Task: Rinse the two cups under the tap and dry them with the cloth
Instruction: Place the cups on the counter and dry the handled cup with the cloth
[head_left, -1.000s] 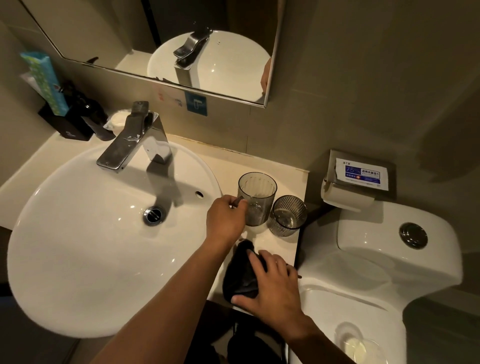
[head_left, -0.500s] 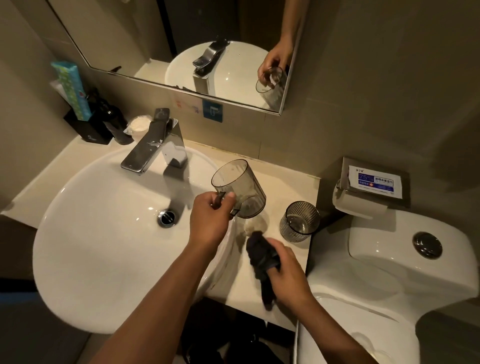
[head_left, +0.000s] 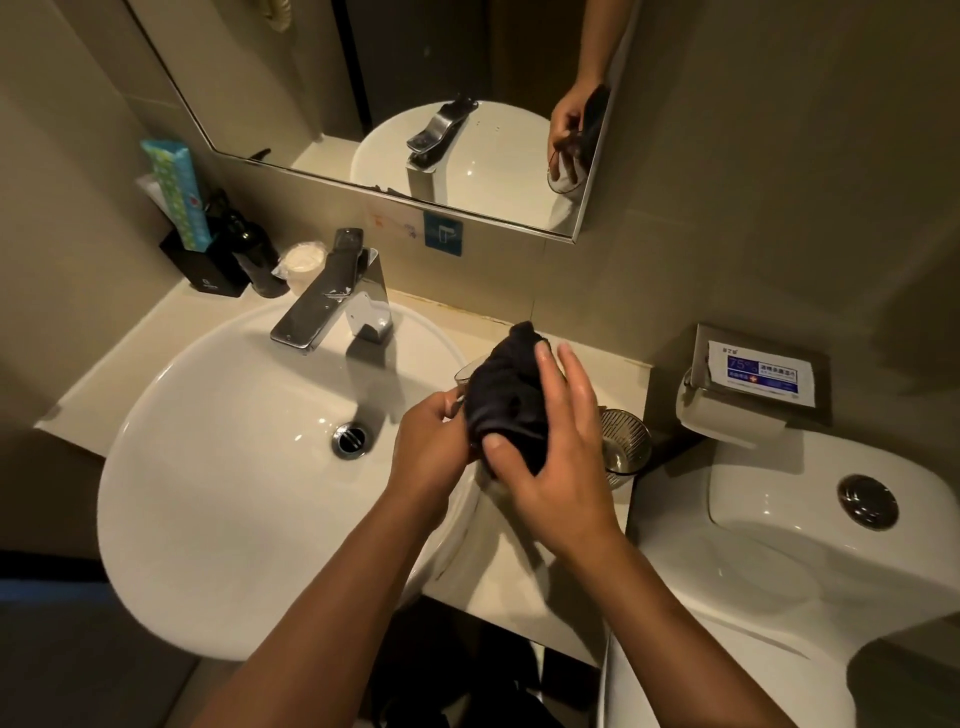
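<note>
My left hand (head_left: 428, 447) holds a clear smoky cup (head_left: 464, 372) by its handle above the basin's right rim. Only a sliver of the cup's lip shows. A dark cloth (head_left: 506, 395) covers the rest of the cup, and my right hand (head_left: 550, 441) presses that cloth around it. The second cup (head_left: 626, 441), ribbed and clear, stands upright on the counter just right of my right hand. The chrome tap (head_left: 332, 301) sits at the back of the white basin (head_left: 208, 467); no water runs from it.
A toilet (head_left: 810, 545) stands at the right, with a paper holder (head_left: 753, 384) on the wall above it. A black holder with a green box (head_left: 200, 249), a dark bottle and a wrapped soap sit at the counter's back left. A mirror (head_left: 363, 104) hangs above.
My left hand lifted the cup off the counter. My right hand picked up the cloth and brought it up around the cup.
</note>
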